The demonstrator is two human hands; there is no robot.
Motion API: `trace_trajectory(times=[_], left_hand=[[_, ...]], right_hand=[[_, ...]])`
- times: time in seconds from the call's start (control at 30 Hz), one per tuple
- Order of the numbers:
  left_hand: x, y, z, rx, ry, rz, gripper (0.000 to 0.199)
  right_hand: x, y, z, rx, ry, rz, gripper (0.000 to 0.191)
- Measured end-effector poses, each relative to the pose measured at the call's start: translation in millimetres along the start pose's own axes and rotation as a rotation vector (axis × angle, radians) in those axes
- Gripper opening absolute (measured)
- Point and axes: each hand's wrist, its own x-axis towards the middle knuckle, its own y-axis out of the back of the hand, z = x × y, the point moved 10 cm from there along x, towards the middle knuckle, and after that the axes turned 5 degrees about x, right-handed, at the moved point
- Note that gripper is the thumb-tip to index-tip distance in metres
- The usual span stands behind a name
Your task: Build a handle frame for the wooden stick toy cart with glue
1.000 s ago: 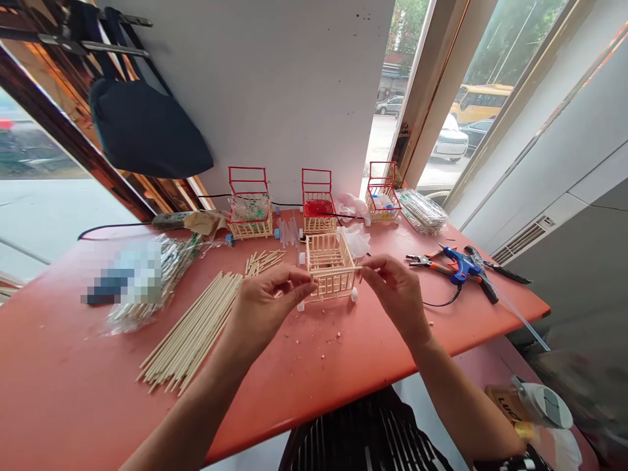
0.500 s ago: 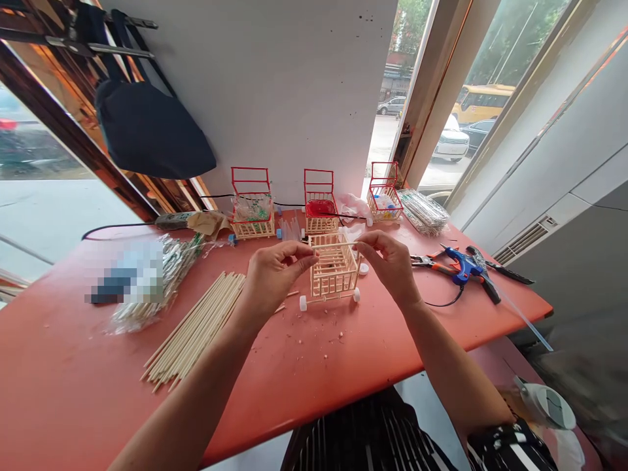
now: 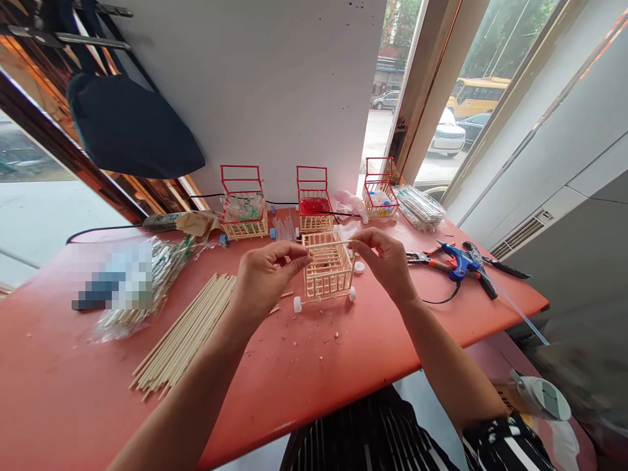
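Note:
Between thumb and fingers, my left hand (image 3: 267,278) pinches one end of a short wooden stick (image 3: 328,245). The other end is pinched in my right hand (image 3: 386,261). The stick runs level across the top of a small wooden-stick cart (image 3: 328,286); whether it touches the rim I cannot tell. The cart stands upright on the table, with white wheels (image 3: 297,304) at its near corners. To the left of the cart, partly behind my left forearm, lies a bundle of long wooden sticks (image 3: 184,340).
Three carts with red handles stand along the wall: a left one (image 3: 245,226), a middle one (image 3: 314,222) and a right one (image 3: 380,208). A blue glue gun (image 3: 461,261) and pliers (image 3: 424,260) lie right. Bagged sticks (image 3: 161,275) lie left. Wood scraps dot the red table (image 3: 275,392).
The view has shifted slightly, so most things sit a little further left. Both hands keep the stick over the cart, with hardly any movement relative to it.

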Motion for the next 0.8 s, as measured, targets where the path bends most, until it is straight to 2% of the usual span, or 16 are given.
trace_trajectory(times=[0.63, 0.8], left_hand=[[5.0, -0.7, 0.4, -0.043, -0.007, -0.063, 0.013], [5.6, 0.5, 0.4, -0.019, 0.007, -0.051, 0.015]], right_hand=[[0.7, 1.9, -6.2, 0.004, 0.041, 0.018, 0.013], [1.3, 2.7, -4.9, -0.009, 0.032, -0.009, 0.019]])
